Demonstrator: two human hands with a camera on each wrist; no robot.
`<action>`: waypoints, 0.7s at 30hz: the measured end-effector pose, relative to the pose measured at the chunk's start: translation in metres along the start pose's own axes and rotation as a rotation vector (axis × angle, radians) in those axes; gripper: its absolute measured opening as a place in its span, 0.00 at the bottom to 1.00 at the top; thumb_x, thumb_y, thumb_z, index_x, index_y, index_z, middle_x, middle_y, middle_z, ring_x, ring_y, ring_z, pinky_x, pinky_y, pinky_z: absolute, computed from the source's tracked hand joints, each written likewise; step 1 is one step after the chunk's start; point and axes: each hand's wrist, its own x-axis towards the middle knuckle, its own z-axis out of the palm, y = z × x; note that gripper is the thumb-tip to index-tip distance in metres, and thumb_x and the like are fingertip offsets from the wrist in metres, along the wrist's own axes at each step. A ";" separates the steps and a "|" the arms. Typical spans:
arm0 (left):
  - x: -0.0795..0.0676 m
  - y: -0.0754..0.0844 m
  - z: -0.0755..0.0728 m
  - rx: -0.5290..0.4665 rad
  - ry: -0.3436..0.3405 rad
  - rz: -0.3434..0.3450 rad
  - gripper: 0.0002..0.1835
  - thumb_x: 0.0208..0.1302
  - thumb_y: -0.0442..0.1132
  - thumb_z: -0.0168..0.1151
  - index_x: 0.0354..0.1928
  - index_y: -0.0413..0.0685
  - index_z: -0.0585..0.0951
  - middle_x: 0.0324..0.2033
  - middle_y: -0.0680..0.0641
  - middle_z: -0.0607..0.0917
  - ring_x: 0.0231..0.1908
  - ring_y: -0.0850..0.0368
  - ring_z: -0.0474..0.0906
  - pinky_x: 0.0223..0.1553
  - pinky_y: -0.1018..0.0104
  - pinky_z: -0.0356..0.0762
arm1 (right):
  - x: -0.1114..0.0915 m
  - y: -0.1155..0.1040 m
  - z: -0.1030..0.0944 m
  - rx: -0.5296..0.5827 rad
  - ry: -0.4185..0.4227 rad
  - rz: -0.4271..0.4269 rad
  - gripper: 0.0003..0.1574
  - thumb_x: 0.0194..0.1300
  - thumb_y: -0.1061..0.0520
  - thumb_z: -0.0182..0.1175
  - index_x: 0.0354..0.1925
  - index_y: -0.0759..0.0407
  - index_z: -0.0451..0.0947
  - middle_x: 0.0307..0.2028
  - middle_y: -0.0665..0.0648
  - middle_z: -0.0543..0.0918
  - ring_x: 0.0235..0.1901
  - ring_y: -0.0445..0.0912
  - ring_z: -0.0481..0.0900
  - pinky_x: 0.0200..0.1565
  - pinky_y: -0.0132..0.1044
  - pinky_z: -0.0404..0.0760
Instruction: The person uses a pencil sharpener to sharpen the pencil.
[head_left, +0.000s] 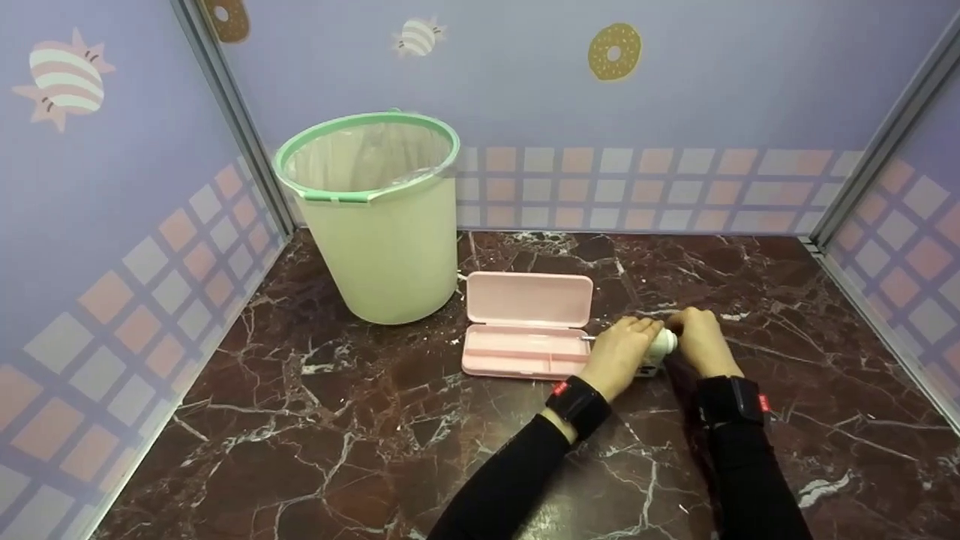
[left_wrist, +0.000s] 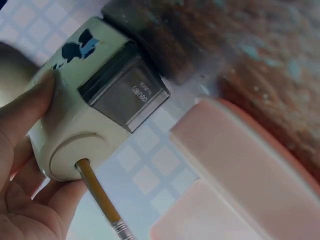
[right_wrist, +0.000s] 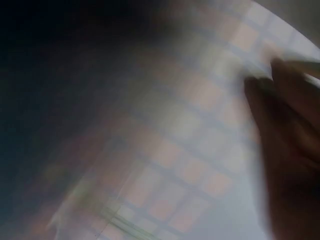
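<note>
My left hand (head_left: 621, 352) grips a pale green desktop pencil sharpener (left_wrist: 65, 120), with the thumb along one side and the fingers around the other. A dark see-through shavings drawer (left_wrist: 132, 95) shows on the sharpener. In its front hole sits a yellow-brown pencil (left_wrist: 100, 195), its metal ferrule outward. My right hand (head_left: 701, 341) is at the sharpener's far right end by the white round part (head_left: 666, 341), fingers curled and pinching at the crank. The crank handle is hidden by the fingers, and the right wrist view is dark and blurred.
An open pink pencil case (head_left: 529, 298) lies just left of the sharpener, its lid raised toward the back wall and its tray divided. Further left stands a pale green bin (head_left: 390, 255) with a clear liner. Patterned walls enclose the dark marbled tabletop (head_left: 360, 420).
</note>
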 end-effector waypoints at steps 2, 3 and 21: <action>-0.001 0.001 0.000 0.000 0.003 -0.006 0.28 0.57 0.45 0.67 0.63 0.57 0.79 0.59 0.56 0.83 0.57 0.60 0.79 0.59 0.71 0.78 | -0.001 0.003 0.002 -0.020 -0.073 -0.008 0.09 0.49 0.74 0.60 0.23 0.66 0.84 0.25 0.64 0.85 0.28 0.58 0.81 0.31 0.50 0.77; -0.002 0.002 0.001 0.001 0.001 -0.009 0.29 0.56 0.46 0.68 0.63 0.57 0.78 0.59 0.56 0.83 0.58 0.60 0.79 0.59 0.71 0.78 | -0.002 0.003 0.002 -0.030 -0.094 -0.009 0.09 0.49 0.74 0.60 0.23 0.66 0.84 0.25 0.63 0.85 0.28 0.58 0.81 0.31 0.51 0.77; 0.001 0.004 -0.001 -0.011 -0.029 -0.046 0.30 0.57 0.48 0.68 0.64 0.57 0.77 0.60 0.53 0.81 0.59 0.60 0.77 0.57 0.72 0.78 | -0.010 -0.009 -0.028 0.045 -0.548 0.057 0.10 0.39 0.66 0.74 0.23 0.67 0.83 0.21 0.54 0.84 0.21 0.42 0.76 0.26 0.34 0.77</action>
